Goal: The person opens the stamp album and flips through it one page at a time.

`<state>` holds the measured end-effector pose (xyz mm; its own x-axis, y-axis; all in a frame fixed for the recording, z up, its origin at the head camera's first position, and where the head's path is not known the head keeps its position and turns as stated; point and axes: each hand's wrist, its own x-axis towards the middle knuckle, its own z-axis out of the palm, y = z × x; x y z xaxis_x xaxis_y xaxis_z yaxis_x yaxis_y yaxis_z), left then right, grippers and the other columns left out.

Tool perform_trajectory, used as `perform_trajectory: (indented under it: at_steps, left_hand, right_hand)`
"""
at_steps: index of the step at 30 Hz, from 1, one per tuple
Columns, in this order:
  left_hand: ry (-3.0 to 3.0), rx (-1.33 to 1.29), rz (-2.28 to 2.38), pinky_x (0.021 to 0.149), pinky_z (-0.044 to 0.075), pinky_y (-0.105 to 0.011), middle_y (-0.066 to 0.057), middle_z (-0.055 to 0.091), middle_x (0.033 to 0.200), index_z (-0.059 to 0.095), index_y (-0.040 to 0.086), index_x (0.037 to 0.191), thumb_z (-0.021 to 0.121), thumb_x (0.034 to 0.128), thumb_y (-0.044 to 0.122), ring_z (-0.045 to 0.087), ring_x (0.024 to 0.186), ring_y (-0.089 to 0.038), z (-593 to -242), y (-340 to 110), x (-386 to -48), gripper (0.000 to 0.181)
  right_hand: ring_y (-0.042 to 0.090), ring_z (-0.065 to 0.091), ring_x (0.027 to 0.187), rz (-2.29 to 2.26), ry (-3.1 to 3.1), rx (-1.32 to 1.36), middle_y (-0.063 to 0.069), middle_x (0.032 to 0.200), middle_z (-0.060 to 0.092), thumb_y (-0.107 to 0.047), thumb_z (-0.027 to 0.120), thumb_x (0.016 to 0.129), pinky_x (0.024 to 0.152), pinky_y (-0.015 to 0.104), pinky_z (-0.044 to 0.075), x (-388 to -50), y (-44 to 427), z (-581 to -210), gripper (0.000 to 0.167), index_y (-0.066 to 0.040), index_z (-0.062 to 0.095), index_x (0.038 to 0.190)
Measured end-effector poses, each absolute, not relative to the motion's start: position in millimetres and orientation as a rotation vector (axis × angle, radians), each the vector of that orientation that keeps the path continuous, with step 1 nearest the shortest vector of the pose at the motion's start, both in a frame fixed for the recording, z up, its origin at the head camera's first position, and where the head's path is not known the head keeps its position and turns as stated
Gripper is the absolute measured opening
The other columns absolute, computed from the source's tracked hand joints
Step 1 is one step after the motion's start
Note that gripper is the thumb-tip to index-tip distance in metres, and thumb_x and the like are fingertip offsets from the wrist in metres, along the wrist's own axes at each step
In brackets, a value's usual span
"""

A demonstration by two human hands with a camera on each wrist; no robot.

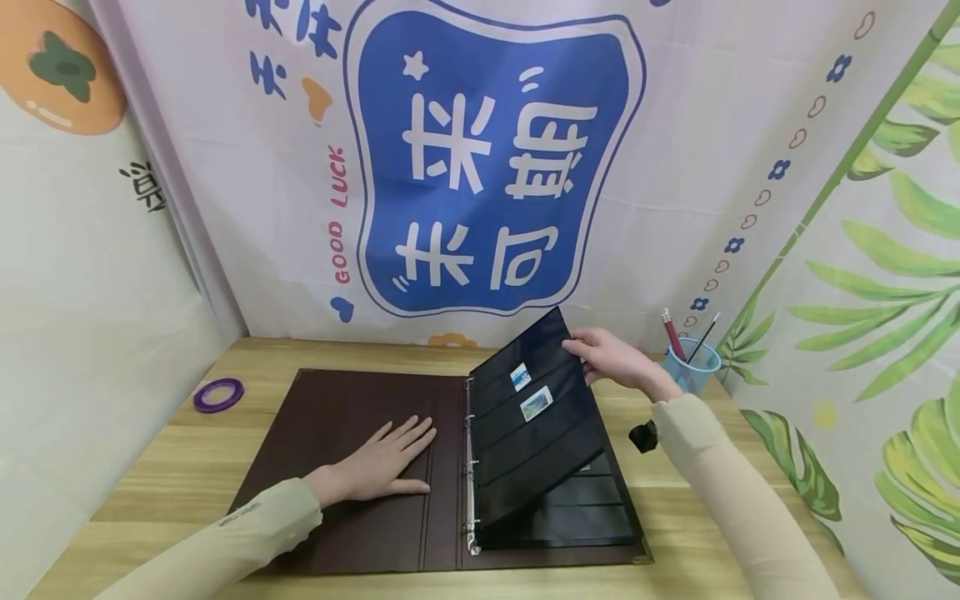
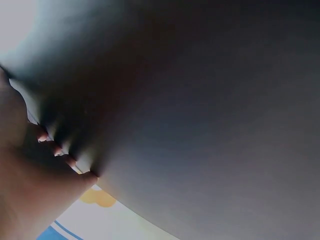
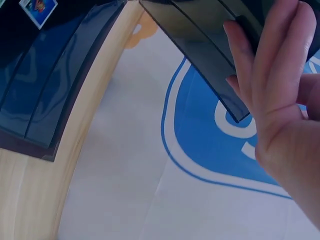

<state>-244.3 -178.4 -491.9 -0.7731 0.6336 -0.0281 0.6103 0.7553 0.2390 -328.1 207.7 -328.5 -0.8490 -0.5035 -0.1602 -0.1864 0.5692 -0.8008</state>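
Note:
A stamp album (image 1: 352, 408) with a dark brown cover lies open on the wooden table, metal rings (image 1: 471, 467) along its spine. My left hand (image 1: 378, 467) rests flat on the inside of the left cover, fingers spread. On the right, my right hand (image 1: 615, 360) pinches the outer edge of a black album page (image 1: 540, 454), which stands tilted up from the rings. Two small stamps (image 1: 537, 403) show in its strips. Beneath it lies another black page (image 1: 577, 512). The right wrist view shows fingers on both sides of the raised page (image 3: 205, 55); the left wrist view is mostly dark and blurred.
A purple ring-shaped roll (image 1: 218, 395) lies at the table's left. At the back right stands a light blue cup (image 1: 692, 371) holding pencils, close to my right forearm. Printed cloth (image 1: 300, 208) hangs behind the table and at both sides.

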Motion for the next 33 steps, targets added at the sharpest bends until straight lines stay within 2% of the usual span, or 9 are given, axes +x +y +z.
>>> perform_trajectory:
  at_steps: [6,9,16,18,20,22,24,30,33]
  left_hand:
    - [2.833,1.015,0.361,0.117,0.021,-0.067,-0.018,0.023,0.165,0.029,0.005,0.156,0.052,0.0944,0.062,0.022,0.152,-0.042,-490.5,-177.6,-244.1,0.087]
    - [2.827,1.012,0.38,0.118,0.021,-0.067,-0.018,0.024,0.164,0.029,0.003,0.156,0.054,0.094,0.06,0.022,0.152,-0.042,-488.6,-177.2,-244.2,0.088]
    - [2.723,0.958,0.52,0.118,0.016,-0.068,-0.02,0.022,0.164,0.025,-0.001,0.156,0.059,0.0937,0.057,0.019,0.153,-0.042,-477.4,-179.5,-247.2,0.091]
    - [2.672,0.914,0.605,0.119,0.014,-0.068,-0.022,0.021,0.164,0.023,-0.003,0.156,0.058,0.0948,0.055,0.018,0.153,-0.043,-469.8,-179.9,-250.1,0.091]
    - [2.62,0.874,0.703,0.12,0.013,-0.067,-0.023,0.018,0.164,0.02,-0.003,0.156,0.056,0.0966,0.053,0.015,0.153,-0.044,-458.9,-178.2,-253.7,0.09]
    - [2.582,0.843,0.795,0.122,0.012,-0.063,-0.022,0.015,0.165,0.018,-0.002,0.157,0.055,0.0978,0.052,0.011,0.154,-0.042,-444.3,-173.1,-258.7,0.088]
    - [2.568,0.84,0.863,0.124,0.013,-0.058,-0.019,0.013,0.166,0.016,0.001,0.158,0.053,0.0988,0.052,0.01,0.155,-0.038,-427.3,-164.4,-265.3,0.086]
    - [2.572,0.873,1.011,0.124,0.022,-0.052,-0.014,0.022,0.165,0.021,0.006,0.159,0.049,0.1002,0.053,0.022,0.154,-0.032,-373.3,-124.0,-281.5,0.08]
    - [2.539,0.835,1.104,0.122,0.028,-0.051,-0.011,0.026,0.165,0.023,0.008,0.158,0.046,0.1008,0.055,0.028,0.152,-0.03,-353.8,-104.0,-285.0,0.078]
  right_hand:
    - [0.01,0.033,0.054,-1.294,2.365,-0.515,0.0,0.074,0.035,-0.032,0.036,0.109,0.053,0.023,0.04,-328.9,199.5,-333.9,0.043,0.005,0.045,0.13]
    - [0.009,0.029,0.055,-1.426,2.314,-0.515,-0.002,0.073,0.035,-0.036,0.032,0.109,0.052,0.022,0.032,-327.0,198.7,-342.1,0.046,0.005,0.042,0.128]
    - [0.002,0.038,0.052,-1.704,2.177,-0.618,-0.01,0.091,0.059,-0.035,0.028,0.11,0.051,0.021,0.033,-310.1,198.6,-367.3,0.054,-0.009,0.025,0.157]
    - [-0.001,0.048,0.061,-1.708,2.197,-0.663,-0.004,0.11,0.065,-0.033,0.033,0.109,0.055,0.018,0.039,-304.8,198.6,-375.0,0.056,-0.013,0.02,0.16]
    - [0.004,0.061,0.089,-1.721,2.173,-0.735,0.008,0.136,0.057,-0.028,0.038,0.109,0.069,0.017,0.049,-300.0,197.4,-382.3,0.058,-0.018,0.016,0.161]
    - [0.014,0.054,0.126,-1.763,2.099,-0.813,0.014,0.16,0.032,-0.022,0.041,0.108,0.088,0.02,0.052,-296.9,194.8,-388.3,0.061,-0.021,0.012,0.161]
    - [0.018,0.039,0.143,-1.804,2.048,-0.866,0.016,0.166,0.017,-0.019,0.043,0.107,0.1,0.023,0.049,-295.1,192.0,-393.3,0.064,-0.022,0.009,0.162]
    - [0.008,0.046,0.132,-1.872,2.049,-0.903,0.022,0.164,0.019,-0.012,0.052,0.103,0.098,0.019,0.049,-293.7,182.6,-402.4,0.073,-0.017,0.009,0.162]
    - [0.018,0.043,0.137,-1.856,2.074,-0.901,0.021,0.164,0.021,-0.014,0.055,0.102,0.099,0.018,0.047,-293.6,176.4,-402.6,0.074,-0.017,0.012,0.161]
